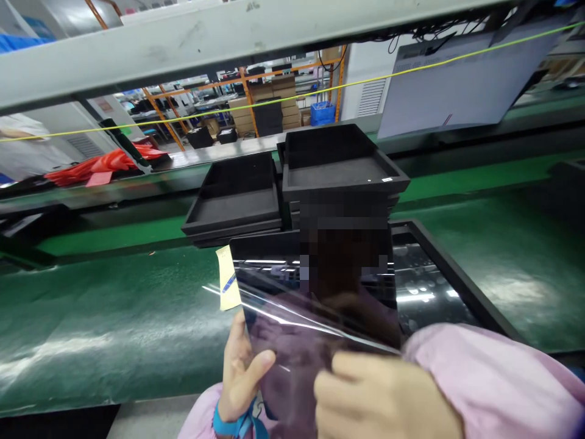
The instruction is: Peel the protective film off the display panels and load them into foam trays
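Observation:
A glossy black display panel (269, 250) is tilted up in front of me, reflecting the ceiling lights. My left hand (242, 372) grips its left edge, thumb on the front face; a blue band circles that wrist. Over the panel stretches a clear plastic film (292, 366), creased and partly lifted, its loose edge sticking out past the left side. At the lower right my right hand (379, 396) is closed, fingers curled at the film; it is blurred and its fingertips are hidden. A yellow paper tag (228, 279) with a blue mark sticks out from the panel's upper left.
Stacked black trays (338, 167) and another tray stack (237, 195) stand behind the panel. To the right, a black frame tray (439, 268) holds a glossy sheet on the green work surface (114, 323). Red material (109, 161) lies back left. A grey beam (205, 36) crosses overhead.

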`<state>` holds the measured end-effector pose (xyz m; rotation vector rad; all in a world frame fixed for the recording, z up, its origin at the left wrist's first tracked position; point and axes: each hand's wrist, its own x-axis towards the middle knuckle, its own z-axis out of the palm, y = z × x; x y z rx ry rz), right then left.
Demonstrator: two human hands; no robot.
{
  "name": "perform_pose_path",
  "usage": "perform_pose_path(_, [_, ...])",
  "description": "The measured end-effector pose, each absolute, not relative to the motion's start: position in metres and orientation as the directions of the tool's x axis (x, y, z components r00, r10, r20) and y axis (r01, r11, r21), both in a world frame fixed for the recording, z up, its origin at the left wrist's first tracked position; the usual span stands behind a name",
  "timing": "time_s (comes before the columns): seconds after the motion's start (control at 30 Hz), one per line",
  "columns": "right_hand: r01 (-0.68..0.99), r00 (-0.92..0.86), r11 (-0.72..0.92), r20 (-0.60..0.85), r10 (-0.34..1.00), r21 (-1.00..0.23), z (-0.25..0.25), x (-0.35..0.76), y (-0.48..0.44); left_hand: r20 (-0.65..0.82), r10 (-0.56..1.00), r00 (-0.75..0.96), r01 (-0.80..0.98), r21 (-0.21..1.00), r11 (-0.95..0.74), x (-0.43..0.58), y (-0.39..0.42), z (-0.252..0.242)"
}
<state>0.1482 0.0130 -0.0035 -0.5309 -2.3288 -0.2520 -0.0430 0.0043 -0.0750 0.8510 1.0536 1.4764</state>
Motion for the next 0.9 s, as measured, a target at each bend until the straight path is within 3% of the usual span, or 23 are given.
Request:
perform_pose_path(0.03, [0.434,-0.565,0.898,0.799,0.205,0.076,0.003,0.164,0.033,-0.022,0.991,-0.135,-0.342,0.939,-0.026,-0.043,0.008,-0.075])
perform_pose_path(0.07, [0.610,-0.480,0.784,0.841,0.251,0.115,0.008,0.184,0.055,-0.019,0.993,-0.116,-0.337,0.941,-0.021,-0.043,0.013,-0.075])
perform_pose_path(0.1, [0.752,-0.349,0.659,0.861,0.370,0.022,0.011,0.207,0.079,-0.025,0.994,-0.109,-0.332,0.943,-0.012,-0.042,0.018,-0.075])
perform_pose_path(0.17, [0.881,-0.144,0.455,0.842,0.519,-0.130,0.004,0.256,0.122,-0.053,0.991,-0.122,-0.317,0.948,0.012,-0.040,0.029,-0.079])
perform_pose_path(0.27, [0.906,-0.228,0.384,0.556,0.799,-0.179,-0.036,0.310,0.162,-0.159,0.977,-0.144,-0.303,0.947,0.109,-0.031,0.042,-0.087])
perform_pose_path(0.33, [0.890,-0.324,0.414,0.374,0.869,-0.192,-0.068,0.324,0.168,-0.239,0.965,-0.103,-0.320,0.927,0.196,-0.023,0.048,-0.093])
perform_pose_path(0.43, [0.837,-0.455,0.501,0.229,0.860,-0.219,-0.100,0.321,0.158,-0.303,0.953,0.019,-0.357,0.888,0.290,-0.007,0.055,-0.098])
perform_pose_path(0.53, [0.716,-0.627,0.644,0.158,0.763,-0.270,-0.113,0.312,0.134,-0.310,0.945,0.101,-0.362,0.873,0.325,0.008,0.061,-0.105])
perform_pose_path(0.73, [0.529,-0.708,0.791,0.354,0.611,-0.307,-0.135,0.298,0.093,-0.334,0.939,0.078,-0.333,0.879,0.341,0.016,0.070,-0.128])
perform_pose_path(0.83, [0.520,-0.629,0.789,0.478,0.613,-0.328,-0.127,0.302,0.095,-0.291,0.955,0.058,-0.293,0.910,0.295,0.013,0.072,-0.133])
perform_pose_path(0.9, [0.582,-0.472,0.731,0.585,0.660,-0.355,-0.105,0.314,0.101,-0.246,0.969,0.021,-0.255,0.936,0.243,0.013,0.069,-0.130])
